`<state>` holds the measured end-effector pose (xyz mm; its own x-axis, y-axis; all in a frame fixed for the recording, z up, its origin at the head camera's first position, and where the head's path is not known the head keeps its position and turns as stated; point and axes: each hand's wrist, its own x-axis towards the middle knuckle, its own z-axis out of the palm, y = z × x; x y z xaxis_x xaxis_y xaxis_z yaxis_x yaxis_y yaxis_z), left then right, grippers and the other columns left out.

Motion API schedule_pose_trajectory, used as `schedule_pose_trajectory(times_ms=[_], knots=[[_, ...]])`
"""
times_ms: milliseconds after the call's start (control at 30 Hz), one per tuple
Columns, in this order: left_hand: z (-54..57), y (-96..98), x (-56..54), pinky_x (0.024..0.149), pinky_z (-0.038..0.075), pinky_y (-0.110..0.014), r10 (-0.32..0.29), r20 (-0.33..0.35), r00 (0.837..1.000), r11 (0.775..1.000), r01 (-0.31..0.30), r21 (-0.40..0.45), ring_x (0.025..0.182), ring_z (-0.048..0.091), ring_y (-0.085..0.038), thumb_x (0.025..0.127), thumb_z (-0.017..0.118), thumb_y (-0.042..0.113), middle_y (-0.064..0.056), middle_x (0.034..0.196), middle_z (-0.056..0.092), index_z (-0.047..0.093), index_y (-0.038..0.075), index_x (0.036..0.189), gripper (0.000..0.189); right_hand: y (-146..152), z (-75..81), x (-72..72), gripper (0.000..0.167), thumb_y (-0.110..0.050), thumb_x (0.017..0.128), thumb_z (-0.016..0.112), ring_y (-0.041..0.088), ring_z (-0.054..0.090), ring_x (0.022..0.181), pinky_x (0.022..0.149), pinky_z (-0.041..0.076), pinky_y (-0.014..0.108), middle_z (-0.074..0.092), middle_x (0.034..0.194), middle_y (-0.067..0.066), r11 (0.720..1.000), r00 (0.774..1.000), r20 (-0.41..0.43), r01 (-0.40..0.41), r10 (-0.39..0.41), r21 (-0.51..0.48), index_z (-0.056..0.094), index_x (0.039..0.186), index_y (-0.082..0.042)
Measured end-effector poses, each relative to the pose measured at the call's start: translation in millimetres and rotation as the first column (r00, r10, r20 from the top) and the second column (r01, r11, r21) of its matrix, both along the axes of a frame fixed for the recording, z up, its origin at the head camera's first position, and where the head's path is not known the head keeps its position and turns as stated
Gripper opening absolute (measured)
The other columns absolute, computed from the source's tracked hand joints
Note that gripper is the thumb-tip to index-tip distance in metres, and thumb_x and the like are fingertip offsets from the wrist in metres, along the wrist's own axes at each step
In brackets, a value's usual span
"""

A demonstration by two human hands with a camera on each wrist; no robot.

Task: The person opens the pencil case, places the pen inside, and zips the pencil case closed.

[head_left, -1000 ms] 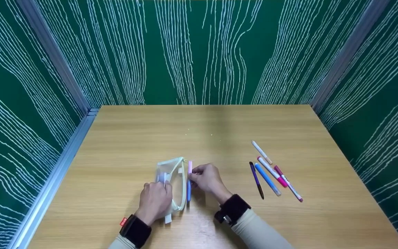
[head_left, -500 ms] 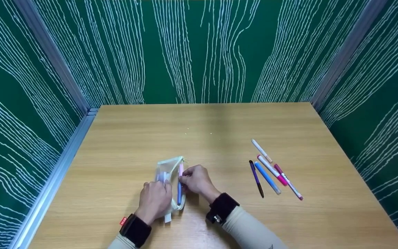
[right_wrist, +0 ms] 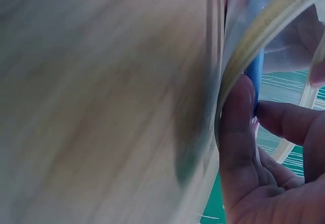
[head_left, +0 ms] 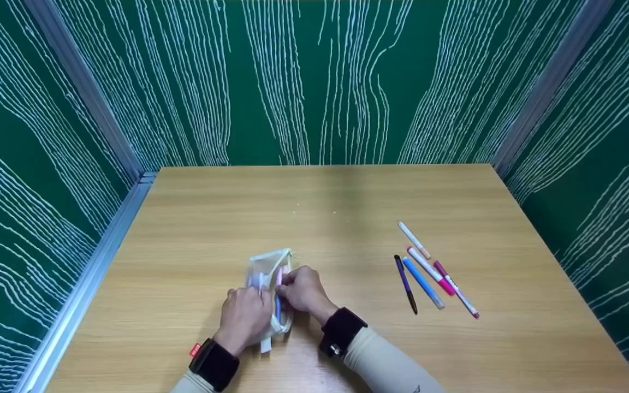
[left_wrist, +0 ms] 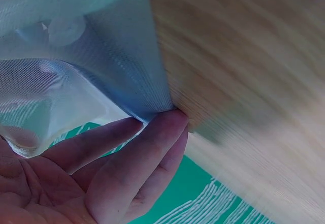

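A pale translucent mesh pencil pouch (head_left: pixel 264 261) stands on the table with its zipped mouth open to the right. My left hand (head_left: pixel 245 314) pinches the pouch's side wall; in the left wrist view the mesh (left_wrist: pixel 114 41) is gathered at its fingertips. My right hand (head_left: pixel 306 290) holds a pink and blue marker (head_left: pixel 278 309) between thumb and fingers, within the pouch's mouth. The right wrist view shows the marker's blue part (right_wrist: pixel 258 79) behind the curved zipper edge (right_wrist: pixel 269 23), with the fingers inside that edge. Something pale and bluish shows through the mesh beside the left hand.
Several pens lie on the table (head_left: pixel 205 218) to the right: a white one (head_left: pixel 414 240), a white and pink marker (head_left: pixel 430 270), a blue marker (head_left: pixel 422 283), a dark purple pen (head_left: pixel 405 285) and a magenta and white marker (head_left: pixel 456 289). Green walls (head_left: pixel 271 82) enclose the table.
My right hand has moved left, bringing the pink and blue marker from beside the pouch into its mouth. My left hand has kept its hold on the pouch.
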<state>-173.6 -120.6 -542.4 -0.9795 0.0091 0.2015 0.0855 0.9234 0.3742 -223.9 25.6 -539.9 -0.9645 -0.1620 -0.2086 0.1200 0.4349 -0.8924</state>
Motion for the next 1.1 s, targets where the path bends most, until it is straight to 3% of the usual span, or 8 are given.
schedule_pose_trajectory(times_ms=[133, 300, 500, 867, 1100], knots=[[0.6, 0.0, -0.4, 0.064, 0.05, -0.052, -0.002, 0.006, 1.0, 1.0, 0.002, 0.012, 0.067, 0.062, -0.041, 0.101, 0.046, 0.025, -0.021, 0.071, 0.064, 0.051, 0.01, 0.058, 0.046, -3.1, -1.0, 1.2, 0.006, -0.006, 0.085, 0.081, 0.016, 0.07, 0.062, 0.056, 0.058, 0.029, 0.071, 0.075, 0.004, 1.0, 1.0, 0.006, -0.003, 0.003, 0.001, 0.078, 0.09, -0.005], [0.8, 0.6, -0.3, 0.064, 0.05, -0.052, -0.01, -0.003, 1.0, 1.0, 0.01, 0.017, 0.067, 0.063, -0.041, 0.101, 0.047, 0.023, -0.021, 0.071, 0.065, 0.055, 0.008, 0.06, 0.045, -5.1, -3.8, 2.0, 0.012, -0.012, 0.086, 0.083, 0.014, 0.071, 0.065, 0.059, 0.058, 0.027, 0.074, 0.078, 0.003, 0.998, 0.997, -0.046, -0.053, 0.055, 0.028, 0.08, 0.095, -0.005], [1.5, -0.3, -0.1, 0.066, 0.05, -0.052, 0.006, 0.036, 0.999, 1.0, -0.007, 0.021, 0.069, 0.062, -0.04, 0.103, 0.046, 0.026, -0.021, 0.072, 0.064, 0.055, 0.008, 0.061, 0.046, -5.7, -3.7, 3.8, 0.019, -0.017, 0.085, 0.084, 0.014, 0.07, 0.067, 0.06, 0.058, 0.027, 0.074, 0.079, 0.004, 0.995, 0.995, -0.042, -0.093, 0.095, 0.037, 0.079, 0.098, -0.005], [-0.6, -1.6, 1.1, 0.07, 0.05, -0.053, -0.007, 0.009, 1.0, 1.0, 0.007, 0.021, 0.073, 0.064, -0.043, 0.102, 0.045, 0.026, -0.021, 0.073, 0.067, 0.054, 0.009, 0.058, 0.048, -4.2, 0.5, 6.3, 0.015, -0.018, 0.085, 0.083, 0.007, 0.067, 0.068, 0.064, 0.055, 0.024, 0.075, 0.081, 0.0, 0.981, 0.985, -0.114, -0.107, 0.127, 0.162, 0.081, 0.097, -0.008], [0.4, -1.7, 0.1, 0.068, 0.05, -0.053, -0.004, 0.018, 1.0, 1.0, 0.004, 0.007, 0.071, 0.063, -0.042, 0.102, 0.043, 0.027, -0.022, 0.074, 0.066, 0.051, 0.011, 0.057, 0.049, 6.5, 3.8, 10.0, 0.018, -0.009, 0.086, 0.08, 0.01, 0.068, 0.061, 0.056, 0.055, 0.025, 0.074, 0.077, 0.003, 0.988, 0.981, -0.155, -0.099, 0.118, 0.122, 0.077, 0.101, -0.001]])
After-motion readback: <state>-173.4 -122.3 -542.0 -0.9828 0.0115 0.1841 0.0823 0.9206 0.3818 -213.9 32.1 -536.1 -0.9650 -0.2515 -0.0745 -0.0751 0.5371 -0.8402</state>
